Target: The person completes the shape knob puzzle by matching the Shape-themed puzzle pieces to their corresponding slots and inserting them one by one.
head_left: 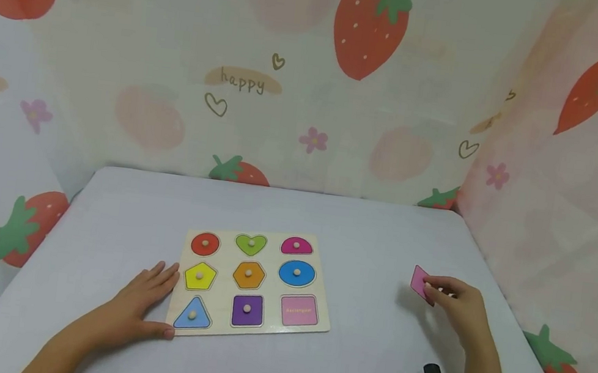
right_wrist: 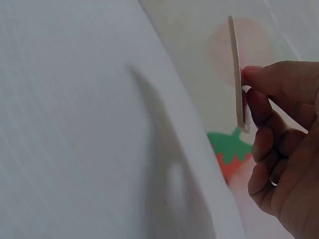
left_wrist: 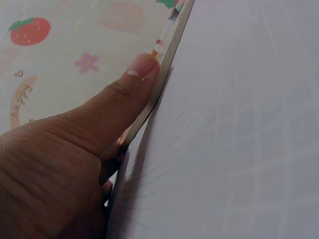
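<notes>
A wooden shape puzzle board (head_left: 221, 285) lies on the table in the head view. Its lower right recess (head_left: 299, 311) is pink, with a printed word in it and no knobbed piece. My left hand (head_left: 132, 309) rests at the board's left edge, fingers spread, thumb at the near corner. In the left wrist view the thumb (left_wrist: 124, 92) lies along the board's edge. Off to the right, my right hand (head_left: 459, 309) pinches a pink rectangle puzzle piece (head_left: 418, 281) above the table. The right wrist view shows this thin piece (right_wrist: 235, 64) edge-on, held between thumb and finger.
Several knobbed pieces fill the other recesses, among them a purple square (head_left: 247, 319), a blue oval (head_left: 287, 272) and a blue triangle (head_left: 200, 320). A white cloth covers the table (head_left: 376, 238). Strawberry-printed curtains (head_left: 295, 118) stand behind and at both sides.
</notes>
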`<act>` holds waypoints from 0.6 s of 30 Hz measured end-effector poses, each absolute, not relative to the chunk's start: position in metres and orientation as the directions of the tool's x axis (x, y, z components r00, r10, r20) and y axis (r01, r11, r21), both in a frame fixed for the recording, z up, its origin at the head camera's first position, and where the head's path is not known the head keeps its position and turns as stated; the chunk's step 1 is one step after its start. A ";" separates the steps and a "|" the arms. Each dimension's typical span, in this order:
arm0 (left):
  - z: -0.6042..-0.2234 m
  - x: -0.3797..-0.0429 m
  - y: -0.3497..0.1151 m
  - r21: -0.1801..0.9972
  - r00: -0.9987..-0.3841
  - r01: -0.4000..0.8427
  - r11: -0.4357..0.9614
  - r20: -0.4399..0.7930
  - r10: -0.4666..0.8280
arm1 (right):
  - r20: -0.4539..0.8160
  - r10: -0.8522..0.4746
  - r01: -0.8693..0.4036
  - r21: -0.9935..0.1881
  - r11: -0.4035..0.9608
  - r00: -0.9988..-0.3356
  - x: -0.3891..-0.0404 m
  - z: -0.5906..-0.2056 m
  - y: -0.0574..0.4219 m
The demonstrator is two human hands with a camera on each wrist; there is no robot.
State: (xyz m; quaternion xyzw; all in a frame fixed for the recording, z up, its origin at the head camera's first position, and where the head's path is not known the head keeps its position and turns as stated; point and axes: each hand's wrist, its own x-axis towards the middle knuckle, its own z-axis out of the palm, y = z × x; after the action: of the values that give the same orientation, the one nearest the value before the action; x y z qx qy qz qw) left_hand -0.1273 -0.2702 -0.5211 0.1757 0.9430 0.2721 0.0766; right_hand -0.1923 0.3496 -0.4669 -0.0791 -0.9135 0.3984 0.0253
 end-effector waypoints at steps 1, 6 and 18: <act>-0.520 -0.129 -0.270 0.543 -0.927 0.287 0.789 -0.049 0.371 | -0.027 0.150 0.120 -0.746 0.655 -0.988 -0.195 -0.466 0.346; -0.520 -0.129 -0.270 0.552 -0.929 0.269 0.789 -0.068 0.364 | -0.043 0.046 0.062 -0.764 0.643 -0.998 -0.207 -0.462 0.322; -0.518 -0.129 -0.271 0.573 -0.931 0.248 0.781 -0.083 0.357 | -0.062 -0.145 -0.049 -0.756 0.652 -0.988 -0.232 -0.451 0.248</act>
State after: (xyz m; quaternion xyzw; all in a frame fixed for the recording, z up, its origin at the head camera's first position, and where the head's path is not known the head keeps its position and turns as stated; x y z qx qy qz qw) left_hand -0.1289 -0.2713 -0.5181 0.1610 0.9390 0.2892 0.0939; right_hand -0.2324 0.2485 -0.4510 0.0534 -0.9070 0.4136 -0.0583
